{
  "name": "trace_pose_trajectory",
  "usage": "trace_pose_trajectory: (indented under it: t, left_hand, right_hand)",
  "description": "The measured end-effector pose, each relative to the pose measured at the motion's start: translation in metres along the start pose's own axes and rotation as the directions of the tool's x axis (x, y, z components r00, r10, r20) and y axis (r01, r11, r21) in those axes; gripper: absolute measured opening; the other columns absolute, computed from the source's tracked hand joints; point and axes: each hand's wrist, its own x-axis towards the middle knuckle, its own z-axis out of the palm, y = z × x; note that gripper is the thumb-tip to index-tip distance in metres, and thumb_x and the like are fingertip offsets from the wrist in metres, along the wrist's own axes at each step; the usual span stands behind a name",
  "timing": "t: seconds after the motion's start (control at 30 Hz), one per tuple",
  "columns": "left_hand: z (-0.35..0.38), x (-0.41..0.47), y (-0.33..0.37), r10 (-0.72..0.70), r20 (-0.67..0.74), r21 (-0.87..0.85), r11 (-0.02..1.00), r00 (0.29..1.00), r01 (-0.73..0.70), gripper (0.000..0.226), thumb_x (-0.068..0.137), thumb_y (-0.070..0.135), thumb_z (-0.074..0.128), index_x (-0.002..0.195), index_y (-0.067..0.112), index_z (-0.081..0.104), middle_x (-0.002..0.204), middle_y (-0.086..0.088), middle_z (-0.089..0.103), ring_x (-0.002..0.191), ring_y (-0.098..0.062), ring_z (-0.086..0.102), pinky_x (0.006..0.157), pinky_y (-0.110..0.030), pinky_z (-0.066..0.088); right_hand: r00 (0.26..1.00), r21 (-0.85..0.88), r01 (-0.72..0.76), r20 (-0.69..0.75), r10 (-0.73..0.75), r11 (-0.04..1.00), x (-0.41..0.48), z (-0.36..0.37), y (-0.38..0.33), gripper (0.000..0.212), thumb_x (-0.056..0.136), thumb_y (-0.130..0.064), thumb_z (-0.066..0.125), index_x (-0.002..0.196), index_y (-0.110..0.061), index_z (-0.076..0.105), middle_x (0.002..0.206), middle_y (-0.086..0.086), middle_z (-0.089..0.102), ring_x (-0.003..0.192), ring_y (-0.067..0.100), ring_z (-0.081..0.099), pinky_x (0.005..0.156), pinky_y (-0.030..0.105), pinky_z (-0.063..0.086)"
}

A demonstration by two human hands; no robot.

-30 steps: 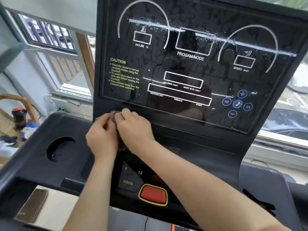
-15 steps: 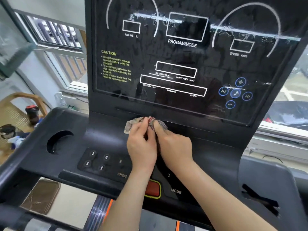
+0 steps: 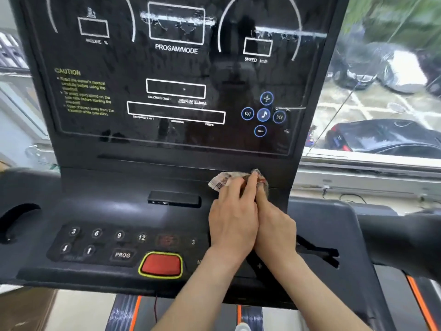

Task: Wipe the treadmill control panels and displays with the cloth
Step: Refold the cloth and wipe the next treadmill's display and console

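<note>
Left hand (image 3: 233, 220): pressed side by side against the right one, fingers bent over the cloth and gripping it, forefinger reaching furthest forward.
Right hand (image 3: 274, 231): tight against the left, fingertips curled down into the cloth and holding it; most of the fingers are hidden behind the left hand.
Cloth (image 3: 223, 181): a crumpled, pale patterned rag bunched under both sets of fingertips, its loose end sticking out to the left of the hands. It sits on the dark ledge (image 3: 167, 173) at the foot of the display.
Display (image 3: 176, 87): upright, black and glossy, directly beyond the hands; white smears run across its upper part.
Round media buttons (image 3: 263, 114): above the hands, on the display's right side.
Control panel (image 3: 107, 244): left of the wrists, with number keys and a PROG key (image 3: 122, 255).
Red button (image 3: 161, 265): yellow-rimmed, just left of the left forearm.
Cup holder (image 3: 14, 223): far out to the left of the hands.
Window (image 3: 381, 163): right of the hands, looking onto parked cars (image 3: 381, 137).
</note>
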Motion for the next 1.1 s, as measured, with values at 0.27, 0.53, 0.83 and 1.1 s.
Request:
trace_pose_trajectory:
  t: [0.27,0.53,0.83,1.1]
  left_hand:
    - [-0.025,-0.016,-0.049,-0.168,-0.034,-0.023,0.986,0.985,0.168,0.049,0.088,0.031,0.034,0.122,0.008,0.062,0.129,-0.006,0.056,0.107,-0.027,0.054,0.085,-0.04,0.052]
    - [-0.036,-0.008,-0.054,-0.237,-0.102,-0.055,0.971,0.966,0.232,0.047,0.081,0.019,0.038,0.12,0.005,0.06,0.125,-0.007,0.052,0.105,-0.027,0.051,0.086,-0.043,0.049]
    - [0.0,0.004,0.023,-0.024,0.144,0.034,0.999,0.989,0.019,0.057,0.085,0.026,0.024,0.133,0.01,0.05,0.13,-0.004,0.049,0.111,-0.025,0.052,0.077,-0.038,0.045]
    - [-0.043,-0.002,-0.045,-0.138,0.092,0.116,0.985,0.986,0.127,0.06,0.082,0.026,0.023,0.133,0.01,0.05,0.133,-0.005,0.048,0.108,-0.028,0.048,0.078,-0.042,0.041]
  right_hand:
    - [0.987,-0.002,0.154,0.042,-0.154,0.988,0.004,0.02,-0.042,0.055,0.073,-0.024,0.078,0.123,-0.008,0.062,0.062,-0.002,0.068,0.038,0.017,0.057,0.033,0.022,0.034]
    - [0.98,0.061,0.194,0.039,-0.197,0.979,0.01,0.016,-0.055,0.068,0.072,-0.026,0.075,0.133,-0.013,0.048,0.07,-0.004,0.069,0.04,0.019,0.057,0.035,0.021,0.026]
    - [0.984,0.029,-0.136,0.117,0.131,0.99,-0.001,-0.013,0.015,0.064,0.096,-0.031,0.048,0.153,-0.023,0.019,0.089,0.0,0.07,0.076,0.026,0.067,0.056,0.029,0.036]
    - [0.988,0.023,0.031,0.149,-0.034,0.999,0.006,0.016,-0.057,0.049,0.074,-0.021,0.075,0.119,-0.009,0.06,0.057,0.0,0.064,0.042,0.023,0.06,0.039,0.024,0.029]
